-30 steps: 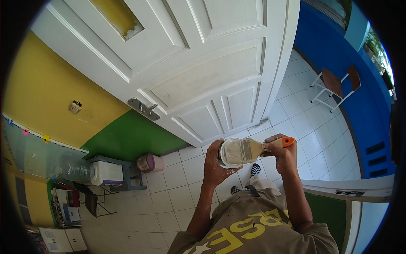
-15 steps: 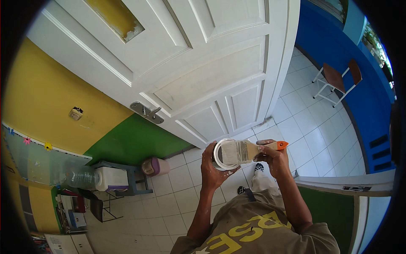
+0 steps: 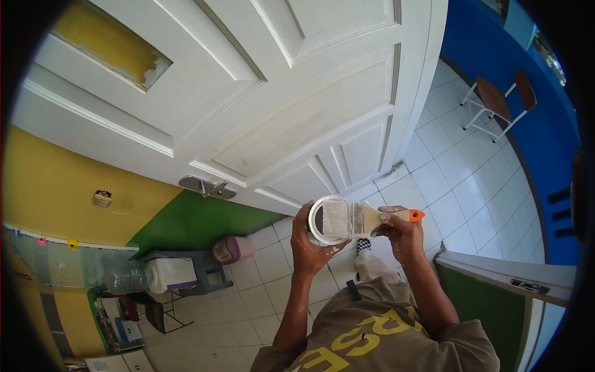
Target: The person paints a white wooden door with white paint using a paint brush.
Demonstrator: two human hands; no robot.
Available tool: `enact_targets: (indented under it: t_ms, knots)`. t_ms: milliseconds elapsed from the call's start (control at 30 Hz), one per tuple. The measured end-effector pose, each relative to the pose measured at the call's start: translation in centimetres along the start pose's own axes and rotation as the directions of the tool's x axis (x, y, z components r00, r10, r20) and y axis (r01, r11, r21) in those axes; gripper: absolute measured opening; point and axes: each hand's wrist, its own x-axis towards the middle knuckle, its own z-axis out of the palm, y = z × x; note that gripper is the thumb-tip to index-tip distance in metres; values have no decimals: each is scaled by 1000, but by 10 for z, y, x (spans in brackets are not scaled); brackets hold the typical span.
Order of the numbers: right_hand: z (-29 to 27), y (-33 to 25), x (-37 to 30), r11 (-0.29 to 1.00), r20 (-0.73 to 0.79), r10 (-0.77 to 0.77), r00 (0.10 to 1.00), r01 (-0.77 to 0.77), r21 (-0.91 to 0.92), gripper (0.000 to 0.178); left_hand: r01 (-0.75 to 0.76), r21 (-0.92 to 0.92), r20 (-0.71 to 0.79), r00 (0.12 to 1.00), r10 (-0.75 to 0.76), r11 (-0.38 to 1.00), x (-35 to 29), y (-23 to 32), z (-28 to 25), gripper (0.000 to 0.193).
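My left hand (image 3: 308, 243) is wrapped round a small round paint can (image 3: 316, 234) with a pale rim. In my right hand (image 3: 400, 233) is a wide paintbrush (image 3: 372, 220) with a wooden handle and an orange tip. Its white-coated bristles (image 3: 335, 218) lie across the can's mouth, over the dark inside; whether they touch the rim I cannot tell. Specks of white paint dot both hands. Ahead stands a white panelled door (image 3: 297, 130) with a metal lever handle (image 3: 214, 187) and a small pane (image 3: 118, 46) at upper left.
At left are a yellow and green wall, a purple-and-beige bin (image 3: 233, 249), a blue-grey stool (image 3: 214, 273) and a large clear water bottle (image 3: 127, 276). A wooden chair (image 3: 496, 102) stands by the blue wall at right. A second door frame (image 3: 496, 273) edges the lower right.
The view has shifted slightly, so the door and its handle sit further left. The brush has moved a little left over the can. Both hands keep their holds.
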Motion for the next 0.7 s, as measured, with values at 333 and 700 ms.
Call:
enact_targets:
  t_ms: [333,700]
  knots:
    - [18,-5,53,1000,-18,-23,1000,23,-9,24,42,67,21,999,-44,997,57,-17,-1,110]
    - [42,-19,57,960,-43,-220,975,208,-189,22,-11,9,91,996,10,1000,86,-36,-5,110]
